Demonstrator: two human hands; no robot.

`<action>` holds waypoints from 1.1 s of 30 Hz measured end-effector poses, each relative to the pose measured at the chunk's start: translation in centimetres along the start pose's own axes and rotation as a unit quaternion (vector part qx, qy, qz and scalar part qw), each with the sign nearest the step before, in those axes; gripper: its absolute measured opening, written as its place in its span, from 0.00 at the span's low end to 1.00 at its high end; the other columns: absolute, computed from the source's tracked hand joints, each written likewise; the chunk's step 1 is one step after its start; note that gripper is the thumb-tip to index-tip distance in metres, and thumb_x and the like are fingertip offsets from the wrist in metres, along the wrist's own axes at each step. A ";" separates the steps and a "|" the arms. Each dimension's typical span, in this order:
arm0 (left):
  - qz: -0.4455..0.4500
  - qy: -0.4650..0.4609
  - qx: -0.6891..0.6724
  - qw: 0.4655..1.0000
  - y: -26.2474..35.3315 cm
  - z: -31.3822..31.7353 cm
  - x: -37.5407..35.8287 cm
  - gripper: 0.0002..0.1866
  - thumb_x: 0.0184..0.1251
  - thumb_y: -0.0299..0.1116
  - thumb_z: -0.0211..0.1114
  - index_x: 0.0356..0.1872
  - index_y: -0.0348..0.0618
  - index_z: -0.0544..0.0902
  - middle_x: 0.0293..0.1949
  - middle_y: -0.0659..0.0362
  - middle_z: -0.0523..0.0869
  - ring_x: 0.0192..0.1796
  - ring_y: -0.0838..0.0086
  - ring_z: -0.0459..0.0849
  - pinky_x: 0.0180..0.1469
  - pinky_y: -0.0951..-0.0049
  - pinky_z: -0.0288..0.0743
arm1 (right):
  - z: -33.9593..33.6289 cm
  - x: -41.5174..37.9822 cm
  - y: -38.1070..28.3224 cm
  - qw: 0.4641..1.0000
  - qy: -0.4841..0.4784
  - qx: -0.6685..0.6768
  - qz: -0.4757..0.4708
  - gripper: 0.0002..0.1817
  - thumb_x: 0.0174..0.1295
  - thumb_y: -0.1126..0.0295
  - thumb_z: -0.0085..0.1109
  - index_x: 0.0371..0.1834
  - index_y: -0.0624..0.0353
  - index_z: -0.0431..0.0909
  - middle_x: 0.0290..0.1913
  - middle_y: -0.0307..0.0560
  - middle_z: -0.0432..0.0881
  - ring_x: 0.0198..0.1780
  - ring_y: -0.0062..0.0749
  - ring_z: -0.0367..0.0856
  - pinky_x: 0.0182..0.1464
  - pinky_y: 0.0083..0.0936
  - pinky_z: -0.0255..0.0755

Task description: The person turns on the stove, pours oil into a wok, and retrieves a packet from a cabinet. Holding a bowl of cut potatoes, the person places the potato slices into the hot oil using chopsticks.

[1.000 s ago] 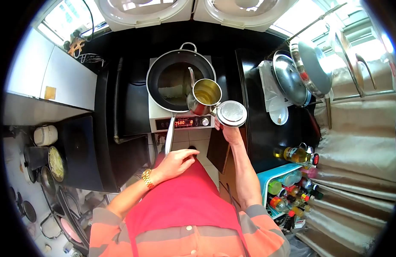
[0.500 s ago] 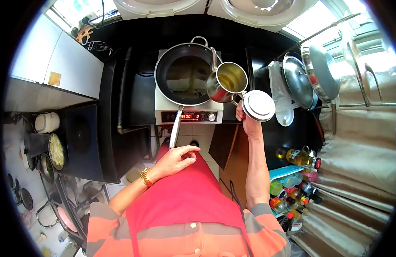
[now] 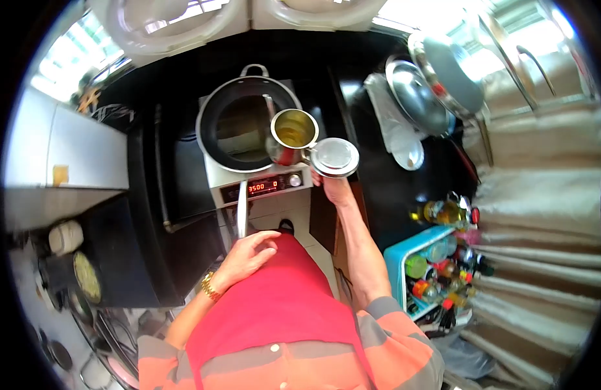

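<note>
My right hand [image 3: 333,187] grips the handle of a metal oil pot [image 3: 272,148], its hinged lid [image 3: 335,158] swung open above my fingers. Yellowish oil [image 3: 294,131] shows inside the pot. The spout points over the right side of a dark frying pan [image 3: 213,140], which has a shiny layer of liquid on its bottom. The pan sits on an induction cooker [image 3: 266,187] with a lit red display. My left hand [image 3: 248,258] hovers in front of my red apron, near the end of the pan handle [image 3: 242,209], fingers loosely stretched and holding nothing.
Metal lids and pans [image 3: 417,97] hang at the right. A blue basket [image 3: 396,270] of several bottles stands at the lower right, near an oil bottle [image 3: 443,211]. At the left is a container of pale shredded food [image 3: 86,276].
My head view has shifted and turned, so the scene sits further left. The oil pot is slightly closer in over the pan. My left hand stays near the pan handle.
</note>
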State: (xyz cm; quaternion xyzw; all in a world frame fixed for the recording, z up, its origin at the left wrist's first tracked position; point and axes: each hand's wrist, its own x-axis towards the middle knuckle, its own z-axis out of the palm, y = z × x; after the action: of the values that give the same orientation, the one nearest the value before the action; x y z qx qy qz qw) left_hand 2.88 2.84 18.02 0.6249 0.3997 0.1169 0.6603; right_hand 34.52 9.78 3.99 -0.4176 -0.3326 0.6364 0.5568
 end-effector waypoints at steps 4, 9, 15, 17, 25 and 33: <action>-0.030 -0.003 -0.012 0.999 -1.0 0.1 0.3 0.20 0.75 0.31 0.67 0.66 0.44 0.81 0.46 0.57 0.91 0.46 0.76 0.88 0.49 0.72 0.83 | 0.9 -3.2 -1.8 0.992 0.089 0.008 -0.086 0.03 0.77 0.70 0.57 0.44 0.55 0.75 0.29 0.34 0.71 0.28 0.18 0.67 0.30 0.19 0.63; -0.015 -0.025 0.024 0.999 -0.1 0.1 1.0 0.21 0.75 0.32 0.66 0.67 0.44 0.81 0.47 0.55 0.91 0.49 0.72 0.90 0.48 0.73 0.83 | -1.6 -8.5 -3.5 0.983 0.149 0.056 -0.095 0.06 0.77 0.67 0.58 0.43 0.54 0.72 0.28 0.31 0.63 0.27 0.17 0.61 0.30 0.17 0.60; -0.017 -0.059 0.032 0.998 0.2 0.6 2.1 0.20 0.75 0.31 0.65 0.66 0.44 0.81 0.52 0.53 0.90 0.50 0.71 0.91 0.50 0.71 0.85 | -5.8 -14.4 -5.4 0.963 0.252 0.038 -0.084 0.14 0.81 0.60 0.52 0.36 0.53 0.69 0.26 0.31 0.59 0.26 0.18 0.59 0.28 0.18 0.57; -0.020 -0.068 0.035 0.997 0.2 0.8 2.4 0.20 0.75 0.31 0.66 0.66 0.44 0.81 0.52 0.53 0.89 0.48 0.70 0.91 0.49 0.70 0.86 | -7.5 -15.9 -4.9 0.955 0.283 0.023 -0.090 0.20 0.82 0.56 0.49 0.29 0.51 0.65 0.25 0.32 0.59 0.25 0.19 0.59 0.27 0.19 0.56; 0.040 -0.072 0.083 0.993 0.2 1.2 2.8 0.20 0.75 0.26 0.64 0.66 0.41 0.80 0.48 0.56 0.89 0.48 0.74 0.89 0.48 0.75 0.84 | -11.3 -17.8 -3.6 0.913 0.384 0.044 -0.130 0.21 0.79 0.53 0.51 0.27 0.48 0.64 0.22 0.32 0.59 0.22 0.19 0.58 0.25 0.19 0.55; 0.020 -0.054 0.116 0.992 0.5 1.3 2.5 0.20 0.74 0.27 0.65 0.65 0.39 0.81 0.47 0.55 0.89 0.49 0.73 0.89 0.49 0.73 0.83 | -14.3 -18.1 -1.4 0.896 0.428 0.037 -0.113 0.20 0.78 0.55 0.50 0.26 0.48 0.65 0.22 0.30 0.60 0.21 0.18 0.57 0.24 0.18 0.53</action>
State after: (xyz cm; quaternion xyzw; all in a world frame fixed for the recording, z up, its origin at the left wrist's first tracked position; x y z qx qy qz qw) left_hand 5.57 3.56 17.43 0.7104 0.3615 0.0493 0.6019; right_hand 48.58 -8.40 1.99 -0.5880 -0.0838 0.3409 0.7287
